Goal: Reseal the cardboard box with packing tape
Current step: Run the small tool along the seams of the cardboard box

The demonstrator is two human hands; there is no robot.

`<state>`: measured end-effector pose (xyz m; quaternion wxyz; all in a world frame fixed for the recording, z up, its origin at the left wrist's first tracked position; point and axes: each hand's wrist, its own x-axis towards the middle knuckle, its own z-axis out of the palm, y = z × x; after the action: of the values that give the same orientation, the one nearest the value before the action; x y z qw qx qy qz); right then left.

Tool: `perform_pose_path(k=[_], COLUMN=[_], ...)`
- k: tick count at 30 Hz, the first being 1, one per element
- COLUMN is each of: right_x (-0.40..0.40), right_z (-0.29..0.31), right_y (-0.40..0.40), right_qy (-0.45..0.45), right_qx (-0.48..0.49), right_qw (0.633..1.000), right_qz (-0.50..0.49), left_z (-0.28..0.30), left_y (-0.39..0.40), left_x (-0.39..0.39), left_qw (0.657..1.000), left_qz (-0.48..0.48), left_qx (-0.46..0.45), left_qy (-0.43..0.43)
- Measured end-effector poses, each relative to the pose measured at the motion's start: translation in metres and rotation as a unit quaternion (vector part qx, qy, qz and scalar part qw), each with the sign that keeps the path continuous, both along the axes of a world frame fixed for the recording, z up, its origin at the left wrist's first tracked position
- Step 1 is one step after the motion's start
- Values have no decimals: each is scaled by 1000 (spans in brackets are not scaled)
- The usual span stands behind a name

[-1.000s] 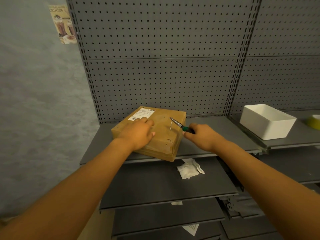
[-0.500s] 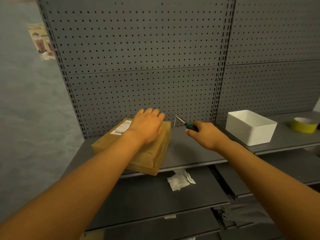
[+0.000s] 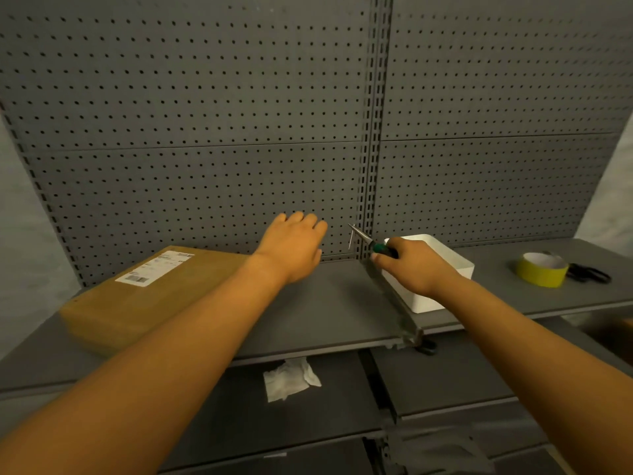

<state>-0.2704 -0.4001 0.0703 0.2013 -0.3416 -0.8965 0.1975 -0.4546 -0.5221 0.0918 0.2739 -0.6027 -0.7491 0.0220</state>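
A flat brown cardboard box (image 3: 137, 299) with a white shipping label lies on the grey shelf (image 3: 322, 313) at the left. My left hand (image 3: 294, 245) hovers above the shelf to the right of the box, fingers straight, touching nothing. My right hand (image 3: 411, 265) grips a green-handled tool (image 3: 368, 240) with a thin metal tip that points up and left. A roll of yellow tape (image 3: 541, 269) stands on the right shelf, far from both hands.
A white bin (image 3: 435, 269) sits on the right shelf just behind my right hand. Black scissors (image 3: 587, 273) lie beside the tape roll. Crumpled white paper (image 3: 291, 378) rests on a lower shelf. A grey pegboard wall (image 3: 205, 132) backs the shelves.
My left hand has lifted off the box and moved right. My right hand has carried the tool to the right, in front of the white bin. The view has swung right.
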Motion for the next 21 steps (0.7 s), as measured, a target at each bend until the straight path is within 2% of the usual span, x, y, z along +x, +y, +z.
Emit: perform_pose_path(k=[10, 21], right_x=[66, 90], right_z=[-11, -19], right_y=[70, 114], right_qy=[-26, -41], right_qx=[-27, -53], right_qw=[998, 991], right_qz=[-56, -114], left_z=[-7, -16], left_y=[77, 148], left_x=[53, 67], left_qw=[1000, 996], left_qz=[-19, -80], left_qx=[-16, -16], left_qy=[-8, -37])
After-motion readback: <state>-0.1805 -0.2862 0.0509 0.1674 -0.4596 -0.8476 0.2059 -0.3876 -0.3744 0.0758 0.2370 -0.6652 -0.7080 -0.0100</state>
